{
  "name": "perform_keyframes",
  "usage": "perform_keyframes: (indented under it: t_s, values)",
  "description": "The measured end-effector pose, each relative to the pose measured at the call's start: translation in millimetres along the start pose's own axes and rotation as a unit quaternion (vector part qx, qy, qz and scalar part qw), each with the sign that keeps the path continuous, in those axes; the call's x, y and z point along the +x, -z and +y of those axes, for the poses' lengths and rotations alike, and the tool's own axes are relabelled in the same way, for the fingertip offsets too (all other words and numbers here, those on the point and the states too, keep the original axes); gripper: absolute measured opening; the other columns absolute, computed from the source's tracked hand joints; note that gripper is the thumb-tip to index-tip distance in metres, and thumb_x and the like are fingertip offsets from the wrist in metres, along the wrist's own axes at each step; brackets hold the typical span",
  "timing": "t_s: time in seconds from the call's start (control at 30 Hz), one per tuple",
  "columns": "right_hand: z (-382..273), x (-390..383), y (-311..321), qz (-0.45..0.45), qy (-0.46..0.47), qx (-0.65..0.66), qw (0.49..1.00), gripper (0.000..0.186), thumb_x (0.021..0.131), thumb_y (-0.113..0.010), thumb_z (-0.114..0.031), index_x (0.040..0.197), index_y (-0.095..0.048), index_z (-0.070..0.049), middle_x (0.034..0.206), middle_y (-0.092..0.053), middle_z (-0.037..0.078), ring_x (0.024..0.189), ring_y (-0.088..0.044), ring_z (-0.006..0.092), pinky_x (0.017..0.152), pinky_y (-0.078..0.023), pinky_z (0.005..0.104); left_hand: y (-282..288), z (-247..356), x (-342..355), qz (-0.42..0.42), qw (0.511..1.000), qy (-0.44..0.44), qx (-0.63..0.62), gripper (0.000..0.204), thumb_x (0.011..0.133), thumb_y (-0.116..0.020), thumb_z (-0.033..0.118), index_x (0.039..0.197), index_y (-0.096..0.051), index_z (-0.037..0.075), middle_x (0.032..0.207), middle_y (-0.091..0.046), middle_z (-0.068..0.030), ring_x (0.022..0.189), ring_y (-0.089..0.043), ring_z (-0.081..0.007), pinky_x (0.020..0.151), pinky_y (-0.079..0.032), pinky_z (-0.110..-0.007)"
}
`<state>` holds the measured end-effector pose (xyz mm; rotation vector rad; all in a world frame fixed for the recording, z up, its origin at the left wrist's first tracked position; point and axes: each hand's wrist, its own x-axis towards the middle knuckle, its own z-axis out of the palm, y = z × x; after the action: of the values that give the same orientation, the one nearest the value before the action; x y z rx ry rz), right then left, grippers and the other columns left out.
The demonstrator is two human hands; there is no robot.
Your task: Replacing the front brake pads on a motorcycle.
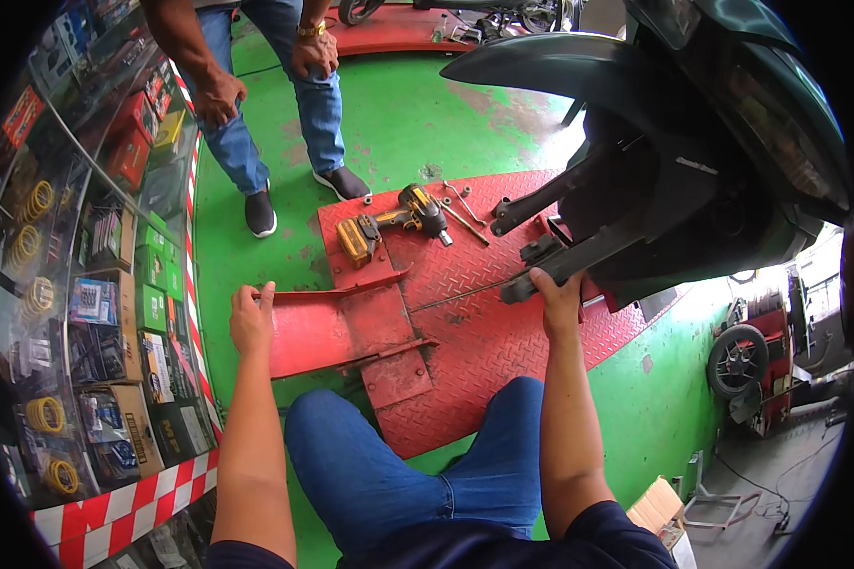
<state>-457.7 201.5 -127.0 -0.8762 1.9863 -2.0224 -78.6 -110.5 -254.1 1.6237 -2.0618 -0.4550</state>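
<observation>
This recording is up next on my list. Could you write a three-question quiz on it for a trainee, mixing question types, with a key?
1. Multiple choice: the yellow-and-black power tool lying on the red diamond-plate platform is:
A) an angle grinder
B) a cordless impact wrench
C) a circular saw

2. True or false: the wearer's right hand is on the power tool.

3. Short answer: which of the wearer's hands is at the outer end of the red ramp?

Key:
1. B.
2. False; it is on the lower end of the motorcycle's near fork leg.
3. The left hand.
</observation>
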Motion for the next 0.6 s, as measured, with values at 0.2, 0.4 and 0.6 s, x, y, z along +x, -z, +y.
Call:
perform_keyframes:
  t_s: [0.2, 0.4, 0.6]
  values:
    - [17.9, 4.9, 30.6, -0.066, -0.030, 0.048, 0.996, 0.072, 0.081, -0.073, -0.008, 0.143, -0.039, 0.000, 0.125, -0.056, 0.012, 0.114, -0.059, 0.0219, 0.102, -0.048, 0.0383, -1.7, -2.7, 0.9, 0.002, 1.000, -0.012, -0.005, 0.060, 0.098, -0.052, 0.064, 0.103, -0.060, 0.005, 0.109, -0.064, -0.0170, 0.098, -0.064, -0.0414, 0.082, -0.051, -0.051]
    - [35.0, 4.9, 44.8, -0.051, -0.044, 0.084, 0.994, 0.080, 0.080, -0.073, -0.007, 0.150, -0.034, 0.001, 0.131, -0.055, 0.012, 0.120, -0.056, 0.0234, 0.105, -0.046, 0.0384, -2.2, -3.1, 0.0, 0.011, 1.000, -0.021, -0.003, 0.057, 0.098, -0.053, 0.062, 0.101, -0.060, 0.005, 0.108, -0.064, -0.0159, 0.095, -0.064, -0.0405, 0.080, -0.052, -0.050]
    - [48.8, 3.9, 61.1, -0.071, -0.048, 0.092, 0.992, 0.073, 0.083, -0.075, -0.012, 0.147, -0.042, 0.001, 0.135, -0.054, 0.010, 0.123, -0.053, 0.0217, 0.111, -0.038, 0.0368, -6.8, -2.4, 3.1, 0.003, 1.000, -0.006, -0.017, 0.056, 0.094, -0.060, 0.063, 0.096, -0.060, 0.007, 0.102, -0.064, -0.0170, 0.088, -0.064, -0.0398, 0.075, -0.051, -0.052]
